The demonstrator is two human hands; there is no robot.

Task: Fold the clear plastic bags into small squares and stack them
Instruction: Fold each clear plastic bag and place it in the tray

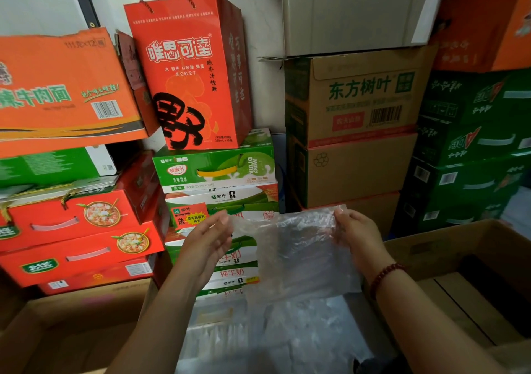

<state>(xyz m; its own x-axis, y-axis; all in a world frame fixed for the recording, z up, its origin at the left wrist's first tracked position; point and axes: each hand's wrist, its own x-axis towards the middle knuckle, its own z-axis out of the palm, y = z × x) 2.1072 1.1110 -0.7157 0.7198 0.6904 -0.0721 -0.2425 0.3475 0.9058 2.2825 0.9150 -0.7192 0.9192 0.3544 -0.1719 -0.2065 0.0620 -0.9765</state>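
A clear plastic bag hangs spread in the air between my two hands, crinkled and see-through. My left hand pinches its upper left corner with fingers and thumb. My right hand, with a red bead bracelet on the wrist, pinches the upper right corner. Below, between my forearms, lies a pile of more clear plastic bags, loosely flattened; how they are stacked is not discernible.
Stacks of drink and food cartons fill the wall ahead: red gift boxes left, green milk cartons centre, brown cartons and green cases right. Open cardboard boxes stand at lower left and lower right.
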